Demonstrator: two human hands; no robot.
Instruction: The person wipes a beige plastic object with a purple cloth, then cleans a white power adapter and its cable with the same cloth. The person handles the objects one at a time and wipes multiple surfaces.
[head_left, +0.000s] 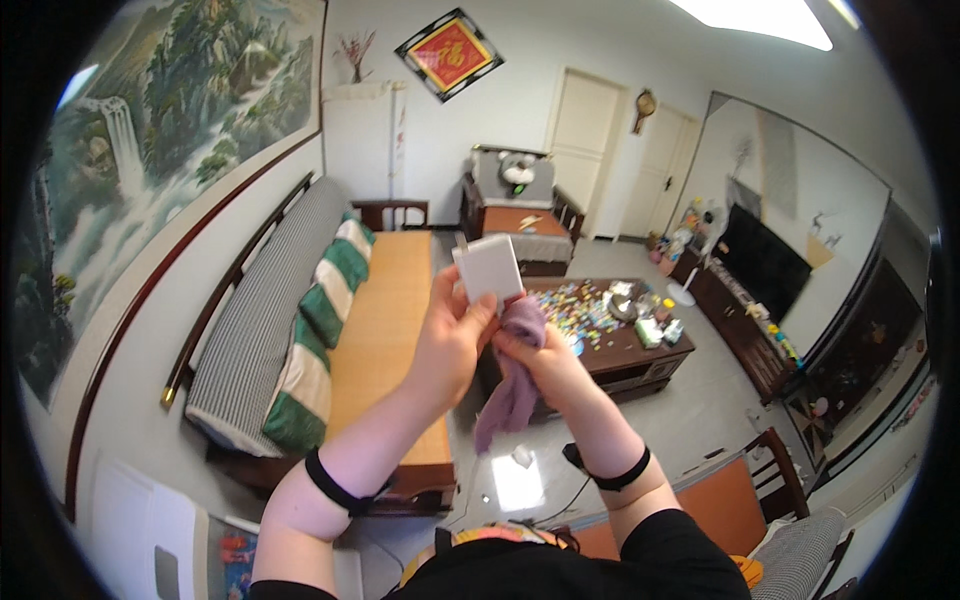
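Observation:
My left hand (457, 330) grips a flat white square object (489, 267), perhaps a small case or charger, with its broad face turned towards me. A narrow tab sticks out at its top left corner. In my right hand (546, 358) is a bunched mauve cloth (525, 324), held close against the lower right of the white object. The cloth's loose end hangs below both hands. Whether the cloth touches the object is partly hidden by my fingers.
Ahead stands a dark wooden coffee table (637, 358) strewn with small colourful pieces. A long wooden sofa (390, 315) with green-and-white cushions (330, 322) runs along the left. An armchair (521, 217) is behind the table; a TV cabinet (739, 330) lines the right. A cable lies on the floor.

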